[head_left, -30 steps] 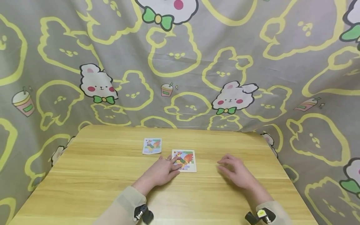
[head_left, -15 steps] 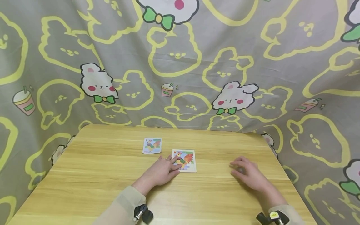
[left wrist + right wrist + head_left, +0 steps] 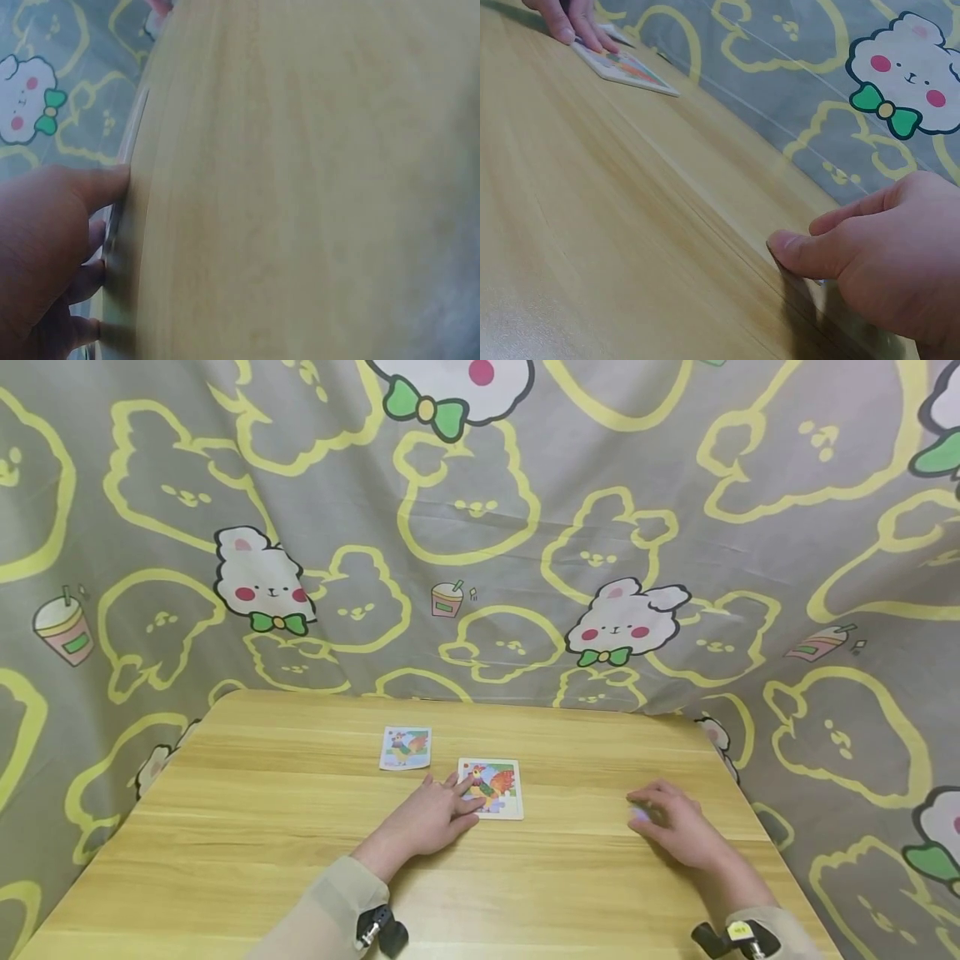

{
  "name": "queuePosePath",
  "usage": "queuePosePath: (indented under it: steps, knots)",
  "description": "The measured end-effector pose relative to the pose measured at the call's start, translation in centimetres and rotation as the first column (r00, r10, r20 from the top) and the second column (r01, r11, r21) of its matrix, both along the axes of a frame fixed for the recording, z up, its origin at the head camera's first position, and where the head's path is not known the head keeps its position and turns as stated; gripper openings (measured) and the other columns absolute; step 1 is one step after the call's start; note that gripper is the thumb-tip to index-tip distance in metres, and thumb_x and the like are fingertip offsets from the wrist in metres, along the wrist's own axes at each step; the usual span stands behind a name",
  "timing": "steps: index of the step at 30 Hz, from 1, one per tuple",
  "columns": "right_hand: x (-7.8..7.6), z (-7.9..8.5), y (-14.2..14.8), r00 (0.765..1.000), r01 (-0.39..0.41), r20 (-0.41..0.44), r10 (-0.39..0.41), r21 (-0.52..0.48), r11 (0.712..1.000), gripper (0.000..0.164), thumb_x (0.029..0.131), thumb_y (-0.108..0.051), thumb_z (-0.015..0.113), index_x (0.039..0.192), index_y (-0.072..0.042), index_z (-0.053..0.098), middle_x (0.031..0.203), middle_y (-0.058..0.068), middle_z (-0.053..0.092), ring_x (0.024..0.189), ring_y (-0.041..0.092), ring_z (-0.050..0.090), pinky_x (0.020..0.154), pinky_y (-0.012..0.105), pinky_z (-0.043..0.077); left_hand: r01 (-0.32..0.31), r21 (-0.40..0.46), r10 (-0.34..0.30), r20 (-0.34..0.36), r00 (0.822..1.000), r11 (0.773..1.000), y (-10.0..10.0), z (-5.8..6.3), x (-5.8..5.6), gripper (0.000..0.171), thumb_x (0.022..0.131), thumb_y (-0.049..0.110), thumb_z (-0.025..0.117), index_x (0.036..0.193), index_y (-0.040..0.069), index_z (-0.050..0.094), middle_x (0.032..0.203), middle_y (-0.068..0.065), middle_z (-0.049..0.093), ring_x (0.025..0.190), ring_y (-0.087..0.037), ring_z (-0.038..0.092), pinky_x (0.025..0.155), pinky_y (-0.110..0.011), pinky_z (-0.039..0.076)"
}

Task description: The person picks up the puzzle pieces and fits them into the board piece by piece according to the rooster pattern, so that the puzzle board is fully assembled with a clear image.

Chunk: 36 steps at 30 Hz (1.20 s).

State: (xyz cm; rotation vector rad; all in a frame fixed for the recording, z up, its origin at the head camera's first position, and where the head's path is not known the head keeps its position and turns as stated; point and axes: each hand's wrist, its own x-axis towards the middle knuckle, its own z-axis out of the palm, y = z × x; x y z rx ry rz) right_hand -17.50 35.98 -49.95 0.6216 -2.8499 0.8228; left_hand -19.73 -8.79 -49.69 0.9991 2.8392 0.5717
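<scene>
A small square rooster jigsaw puzzle with a white border lies on the wooden table. My left hand rests on its left side, fingers spread over the picture and hiding part of it. To the right, low over the table, my right hand pinches a small puzzle piece, bluish and mostly hidden between thumb and fingers. In the right wrist view the thumb and fingers cover nearly all of the piece, while the jigsaw puzzle under the left hand shows at the top left.
A smaller paper card with a similar rooster picture lies behind and left of the puzzle. The wooden table meets a grey curtain with bears and rabbits along its back and sides. Camera mounts sit on both wrists.
My right hand has moved to the right, away from the puzzle, and the bluish piece has come into sight between its fingers. The left hand has stayed on the puzzle.
</scene>
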Motion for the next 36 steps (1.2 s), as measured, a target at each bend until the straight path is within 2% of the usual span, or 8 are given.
queuePosePath:
  steps: [8, 15, 22, 26, 30, 36]
  knots:
    - [0.3, 0.1, -0.2, 0.997, 0.042, 0.059, -0.041, -0.018, 0.999, 0.040, 0.097, -0.017, 0.079, 0.131, 0.002, 0.069, 0.119, 0.007, 0.067, 0.116, 0.037, 0.064, 0.103, 0.064, 0.046, -0.011, -0.010, 0.011, 0.005, 1.000, 1.000, 0.0, -0.1, 0.1, 0.038, 0.109, 0.036, 0.061, 0.142, 0.021, 0.070, 0.160, -0.011, 0.048, 0.148, -0.041, 0.042, 0.115, -0.073, 0.029]
    - [0.7, 0.0, -0.8, 0.991, 0.117, 0.074, -0.113, -0.048, 0.992, 0.038, 0.094, -0.013, 0.082, 0.125, 0.004, 0.068, 0.118, 0.014, 0.066, 0.109, 0.035, 0.064, 0.098, 0.060, 0.050, -0.015, -0.007, 0.015, 0.014, 1.000, 1.000, 0.0, -0.2, 0.1, 0.038, 0.109, 0.037, 0.060, 0.143, 0.022, 0.069, 0.161, -0.010, 0.047, 0.148, -0.041, 0.041, 0.116, -0.073, 0.027]
    - [1.1, -0.3, -1.1, 0.993, 0.114, 0.036, -0.114, -0.012, 0.993, 0.037, 0.097, -0.009, 0.078, 0.130, 0.002, 0.069, 0.115, 0.008, 0.066, 0.104, 0.027, 0.065, 0.094, 0.056, 0.053, -0.010, -0.001, 0.010, -0.001, 1.000, 1.000, -0.1, -0.3, 0.0, 0.038, 0.109, 0.036, 0.060, 0.143, 0.022, 0.070, 0.160, -0.011, 0.048, 0.147, -0.041, 0.043, 0.115, -0.073, 0.028]
    - [1.3, -0.4, -1.3, 0.995, 0.101, 0.023, -0.101, 0.025, 0.995, 0.038, 0.099, -0.008, 0.075, 0.135, 0.002, 0.067, 0.117, 0.007, 0.063, 0.102, 0.025, 0.064, 0.091, 0.056, 0.046, -0.008, -0.003, 0.008, -0.006, 1.000, 1.000, -0.1, -0.4, 0.0, 0.038, 0.110, 0.037, 0.059, 0.143, 0.022, 0.069, 0.161, -0.011, 0.048, 0.147, -0.041, 0.043, 0.115, -0.073, 0.028]
    - [1.4, -0.4, -1.5, 0.994, 0.103, 0.017, -0.104, 0.049, 0.994, 0.038, 0.100, -0.011, 0.074, 0.135, 0.000, 0.066, 0.118, 0.006, 0.063, 0.103, 0.026, 0.064, 0.086, 0.050, 0.037, -0.009, -0.005, 0.009, -0.004, 1.000, 1.000, -0.1, -0.4, 0.0, 0.038, 0.110, 0.037, 0.059, 0.143, 0.021, 0.069, 0.161, -0.011, 0.048, 0.147, -0.041, 0.042, 0.116, -0.073, 0.028]
    - [1.4, -0.4, -1.5, 0.996, 0.085, -0.009, -0.085, 0.048, 0.995, 0.037, 0.100, -0.019, 0.076, 0.133, -0.004, 0.068, 0.118, 0.003, 0.065, 0.104, 0.024, 0.064, 0.084, 0.045, 0.035, -0.008, -0.002, 0.008, -0.004, 1.000, 1.000, 0.0, -0.3, 0.0, 0.038, 0.109, 0.036, 0.060, 0.142, 0.020, 0.070, 0.160, -0.011, 0.048, 0.147, -0.042, 0.043, 0.115, -0.074, 0.027]
